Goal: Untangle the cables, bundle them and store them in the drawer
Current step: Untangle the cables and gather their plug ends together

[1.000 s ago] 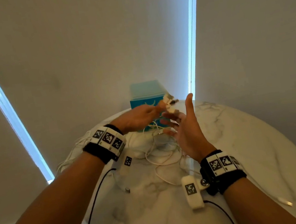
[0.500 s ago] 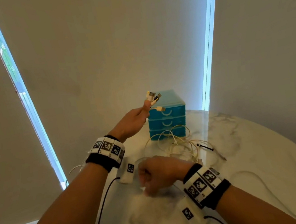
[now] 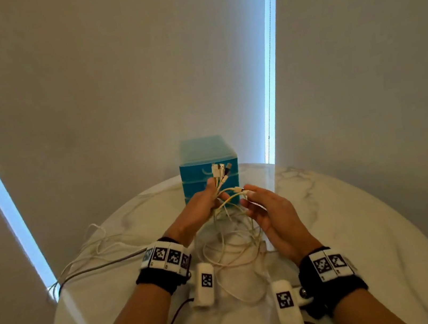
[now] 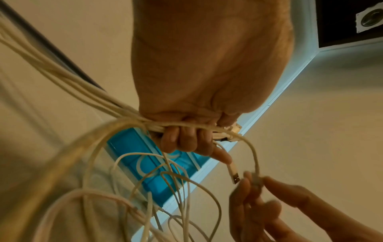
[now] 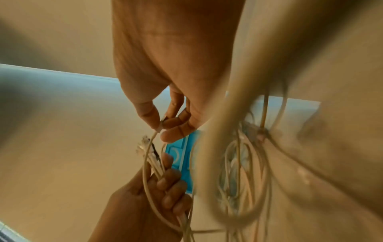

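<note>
Head view, left hand fisted round a bunch of white cables above the counter, right hand pinching one connector, teal drawer unit at the far edge, no legible writing

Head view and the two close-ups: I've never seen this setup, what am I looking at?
No machine here: a person works with bare hands and wears three cameras. The wide picture comes from the head, the close-ups from each wrist, looking along the fingers. The left hand grips a bunch of white cables near their plugs. The right hand pinches one cable end. The loose loops hang to a round marble table. Behind them stands a blue drawer box.
</note>
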Action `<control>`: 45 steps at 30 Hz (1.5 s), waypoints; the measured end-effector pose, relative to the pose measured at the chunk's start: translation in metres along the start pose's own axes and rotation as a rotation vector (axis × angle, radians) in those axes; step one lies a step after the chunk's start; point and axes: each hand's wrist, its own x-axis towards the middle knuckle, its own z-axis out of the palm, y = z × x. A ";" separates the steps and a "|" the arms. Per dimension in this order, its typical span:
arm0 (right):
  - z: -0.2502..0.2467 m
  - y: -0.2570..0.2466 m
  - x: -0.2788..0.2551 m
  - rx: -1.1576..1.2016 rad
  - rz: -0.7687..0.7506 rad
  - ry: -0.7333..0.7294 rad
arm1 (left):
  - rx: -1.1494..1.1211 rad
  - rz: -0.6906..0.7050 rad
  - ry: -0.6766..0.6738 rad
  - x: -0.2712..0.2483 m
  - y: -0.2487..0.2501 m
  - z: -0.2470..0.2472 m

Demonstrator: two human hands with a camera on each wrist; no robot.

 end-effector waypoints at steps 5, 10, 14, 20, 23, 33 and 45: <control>0.010 0.013 0.001 -0.123 -0.059 0.023 | -0.040 0.078 -0.006 -0.006 -0.002 0.006; 0.011 0.010 -0.007 -0.167 -0.188 0.103 | 0.003 0.149 -0.137 -0.009 -0.010 0.006; 0.010 0.008 -0.011 -0.209 -0.214 0.199 | 0.128 0.202 -0.215 -0.015 -0.007 0.006; 0.009 0.007 -0.012 -0.213 -0.186 0.096 | 0.056 0.316 -0.217 -0.015 -0.009 0.008; 0.011 0.003 -0.008 -0.187 -0.144 0.031 | -0.151 0.339 -0.024 -0.008 -0.009 0.006; 0.041 0.018 -0.027 -0.453 0.150 -0.385 | -0.488 0.427 0.041 -0.012 0.001 -0.018; 0.055 0.035 -0.029 -0.688 -0.114 -0.097 | -0.248 0.473 -0.047 -0.020 0.009 -0.016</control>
